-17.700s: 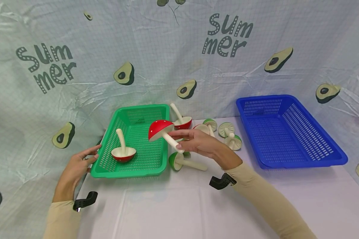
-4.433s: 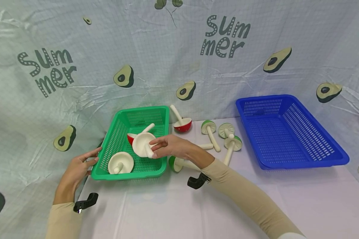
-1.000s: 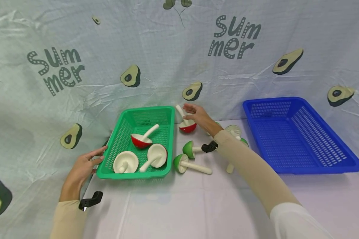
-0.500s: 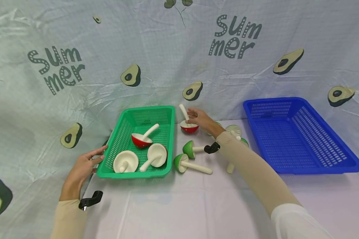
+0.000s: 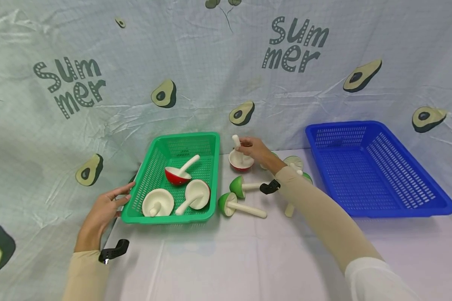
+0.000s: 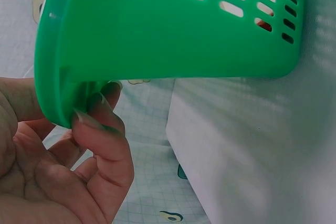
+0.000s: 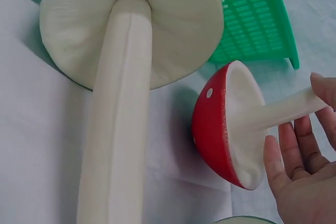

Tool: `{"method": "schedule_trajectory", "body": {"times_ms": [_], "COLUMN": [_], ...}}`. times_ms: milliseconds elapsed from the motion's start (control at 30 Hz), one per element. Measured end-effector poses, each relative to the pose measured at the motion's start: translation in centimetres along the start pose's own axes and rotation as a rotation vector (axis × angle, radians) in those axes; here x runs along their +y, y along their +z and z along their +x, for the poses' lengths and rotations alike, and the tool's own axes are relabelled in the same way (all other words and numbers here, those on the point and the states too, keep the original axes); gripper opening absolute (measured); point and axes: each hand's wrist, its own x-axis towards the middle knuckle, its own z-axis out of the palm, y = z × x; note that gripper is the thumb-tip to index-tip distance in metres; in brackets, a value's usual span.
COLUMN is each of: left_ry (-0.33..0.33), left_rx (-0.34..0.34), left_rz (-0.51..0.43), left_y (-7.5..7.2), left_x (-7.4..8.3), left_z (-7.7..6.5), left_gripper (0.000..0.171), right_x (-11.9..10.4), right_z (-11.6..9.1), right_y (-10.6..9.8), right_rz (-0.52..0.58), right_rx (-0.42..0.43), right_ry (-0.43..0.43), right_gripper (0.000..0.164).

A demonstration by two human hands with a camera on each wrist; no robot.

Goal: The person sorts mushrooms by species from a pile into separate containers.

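My right hand (image 5: 257,150) pinches the white stem of a red-capped toy mushroom (image 5: 241,166) behind the other mushrooms, its cap down and stem up. In the right wrist view, thumb and fingers meet at the stem's end, and white dots mark the red cap (image 7: 212,124). My left hand (image 5: 106,207) grips the left rim of a green plastic basket (image 5: 169,220); the left wrist view has its fingers (image 6: 107,145) curled under the rim. Inside the basket lie three more red mushrooms, one of them with its stem tilted up (image 5: 178,177).
Several green-capped mushrooms lie right of the green basket, including one with its stem pointing right (image 5: 227,205) and another just behind it (image 5: 237,187); my right forearm covers some. A blue basket (image 5: 391,212) stands at the right. A printed cloth (image 5: 196,75) hangs behind the table.
Red mushrooms have gone into the green basket, one at first and three now. My right hand has reached the remaining one and taken its stem, shifting it slightly right. The left hand stays at the rim.
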Motion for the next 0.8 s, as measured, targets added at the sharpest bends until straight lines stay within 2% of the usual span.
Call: {"method": "schedule_trajectory", "body": {"times_ms": [100,233,567,667,800], "left_ry": [0.004,0.008,-0.009,-0.005,0.011], "left_rx": [-0.006,-0.009,0.002,0.005,0.002], "left_rz": [-0.006,-0.008,-0.001,-0.008,-0.023], "left_y": [-0.1,-0.1,0.1,0.2,0.2], "left_x": [0.1,0.4,0.4,0.4,0.4], "left_z": [0.0,-0.2,-0.4,-0.4,-0.4], "left_gripper": [0.054,0.055,0.054,0.055,0.055], "right_x": [-0.5,-0.8,-0.6,-0.5,-0.7], "right_z": [-0.5,-1.0,-2.5,-3.2,-4.4], "right_y": [-0.4,-0.9,-1.9,-2.1,-2.4], "right_rz": [-0.015,-0.1,-0.209,-0.248,-0.312], "right_rx": [0.0,0.011,0.036,0.056,0.098], "right_ry": [-0.056,-0.107,-0.185,-0.184,-0.134], "right_gripper": [0.038,0.034,0.035,0.028,0.022]}}
